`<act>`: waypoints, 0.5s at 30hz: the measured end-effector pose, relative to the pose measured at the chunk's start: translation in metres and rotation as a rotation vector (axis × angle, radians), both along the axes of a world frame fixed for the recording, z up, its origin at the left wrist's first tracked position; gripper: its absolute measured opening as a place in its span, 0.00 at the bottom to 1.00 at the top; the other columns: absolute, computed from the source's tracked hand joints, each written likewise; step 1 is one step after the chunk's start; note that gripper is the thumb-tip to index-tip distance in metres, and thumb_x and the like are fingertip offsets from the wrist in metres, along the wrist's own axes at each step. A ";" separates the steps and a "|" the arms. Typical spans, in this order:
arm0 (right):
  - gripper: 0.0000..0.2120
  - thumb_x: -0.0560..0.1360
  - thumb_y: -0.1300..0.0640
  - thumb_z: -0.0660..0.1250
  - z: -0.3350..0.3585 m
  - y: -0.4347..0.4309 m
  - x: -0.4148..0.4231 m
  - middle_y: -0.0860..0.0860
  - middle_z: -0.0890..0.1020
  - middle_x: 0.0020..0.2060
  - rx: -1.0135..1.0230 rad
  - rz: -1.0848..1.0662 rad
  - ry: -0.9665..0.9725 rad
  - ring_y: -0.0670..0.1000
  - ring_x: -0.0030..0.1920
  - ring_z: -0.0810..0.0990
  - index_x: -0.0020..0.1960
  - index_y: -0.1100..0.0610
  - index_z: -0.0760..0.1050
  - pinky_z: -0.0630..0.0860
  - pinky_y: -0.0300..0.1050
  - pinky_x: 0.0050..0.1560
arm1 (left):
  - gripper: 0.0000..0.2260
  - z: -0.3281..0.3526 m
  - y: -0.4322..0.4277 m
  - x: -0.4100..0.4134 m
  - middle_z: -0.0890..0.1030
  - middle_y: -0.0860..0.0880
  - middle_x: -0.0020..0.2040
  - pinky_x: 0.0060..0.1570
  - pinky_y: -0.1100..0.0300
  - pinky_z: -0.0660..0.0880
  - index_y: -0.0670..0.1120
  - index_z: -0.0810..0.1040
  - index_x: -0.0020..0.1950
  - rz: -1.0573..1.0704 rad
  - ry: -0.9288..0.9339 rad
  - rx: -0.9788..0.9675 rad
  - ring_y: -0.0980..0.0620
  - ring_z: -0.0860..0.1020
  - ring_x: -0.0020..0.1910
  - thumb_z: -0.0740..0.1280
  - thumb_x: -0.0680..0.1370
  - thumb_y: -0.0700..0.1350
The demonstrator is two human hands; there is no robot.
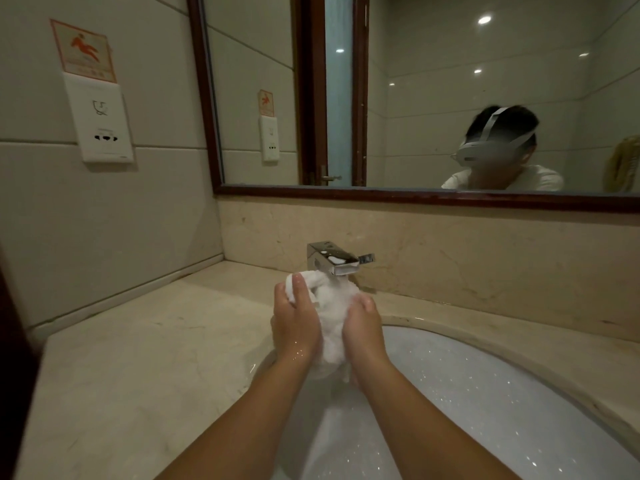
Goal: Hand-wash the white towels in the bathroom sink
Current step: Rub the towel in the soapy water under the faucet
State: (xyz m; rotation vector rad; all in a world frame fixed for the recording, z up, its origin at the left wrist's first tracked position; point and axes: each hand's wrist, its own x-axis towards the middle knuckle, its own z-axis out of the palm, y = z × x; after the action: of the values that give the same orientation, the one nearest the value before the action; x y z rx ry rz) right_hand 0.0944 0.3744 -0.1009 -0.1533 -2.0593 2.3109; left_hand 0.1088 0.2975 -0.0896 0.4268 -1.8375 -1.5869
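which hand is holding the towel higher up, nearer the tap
The left hand: it grips the top end of the white towel just below the faucet, while the right hand clasps the bunch lower down.

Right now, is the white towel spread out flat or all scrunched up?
Scrunched up. The white towel is a bunched wad squeezed between the left hand and right hand above the sink.

Bare forearms point(266, 410), wet hands point(296, 320); mirror point(433, 98) shows white shirt point(540, 180) and headset point(485, 150).
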 end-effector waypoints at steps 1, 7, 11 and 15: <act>0.24 0.79 0.42 0.53 0.002 0.003 0.000 0.50 0.84 0.61 -0.020 -0.038 0.009 0.57 0.59 0.83 0.72 0.41 0.73 0.79 0.62 0.65 | 0.15 -0.001 0.002 -0.001 0.78 0.50 0.53 0.51 0.54 0.69 0.53 0.73 0.63 -0.048 -0.002 -0.004 0.46 0.76 0.52 0.52 0.87 0.59; 0.13 0.85 0.47 0.60 0.005 0.021 -0.002 0.46 0.81 0.54 -0.058 -0.151 0.066 0.53 0.56 0.80 0.67 0.45 0.75 0.78 0.54 0.62 | 0.13 -0.010 0.012 -0.009 0.81 0.51 0.53 0.54 0.51 0.77 0.54 0.70 0.66 -0.298 0.026 0.039 0.51 0.80 0.52 0.52 0.88 0.56; 0.18 0.83 0.41 0.64 -0.001 0.021 -0.005 0.46 0.81 0.55 -0.029 -0.144 0.108 0.54 0.59 0.82 0.70 0.46 0.72 0.78 0.58 0.65 | 0.12 -0.011 0.016 -0.006 0.80 0.55 0.48 0.45 0.60 0.73 0.54 0.73 0.57 -0.273 0.077 -0.052 0.57 0.79 0.47 0.51 0.89 0.53; 0.09 0.84 0.44 0.62 -0.006 0.014 -0.009 0.38 0.79 0.52 0.022 -0.118 0.127 0.52 0.61 0.81 0.64 0.40 0.71 0.77 0.59 0.68 | 0.12 -0.009 0.012 -0.005 0.79 0.57 0.48 0.42 0.66 0.70 0.54 0.74 0.57 -0.215 0.093 -0.079 0.59 0.78 0.47 0.51 0.89 0.52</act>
State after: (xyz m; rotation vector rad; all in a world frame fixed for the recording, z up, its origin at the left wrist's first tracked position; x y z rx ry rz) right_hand 0.0858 0.3888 -0.1074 -0.1203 -1.9592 2.1698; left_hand 0.1036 0.3093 -0.0988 0.1198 -1.9182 -1.6384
